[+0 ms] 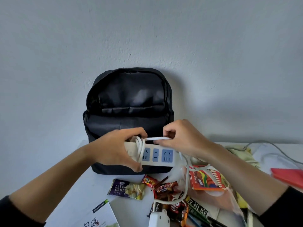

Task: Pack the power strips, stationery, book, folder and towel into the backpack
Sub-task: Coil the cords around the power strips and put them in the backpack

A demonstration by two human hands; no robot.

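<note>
A black backpack [127, 102] stands open against the wall. In front of it my left hand [114, 148] grips the left end of a white power strip [157, 157] with blue sockets, held above the table. Its white cable [140, 148] is looped around the strip. My right hand [178, 140] pinches a taut stretch of that cable just above the strip. The rest of the cable [186, 185] trails down to a white plug [158, 217] at the bottom edge. A white book [101, 217] lies at the lower left.
Snack packets [126, 189] and bars [165, 188] lie below the strip. A crayon box in a clear plastic pouch [206, 181] and pens [201, 218] sit at the lower right. A red folder [288, 175] and a yellowish cloth [241, 153] lie at the right, with a grey cable [268, 148].
</note>
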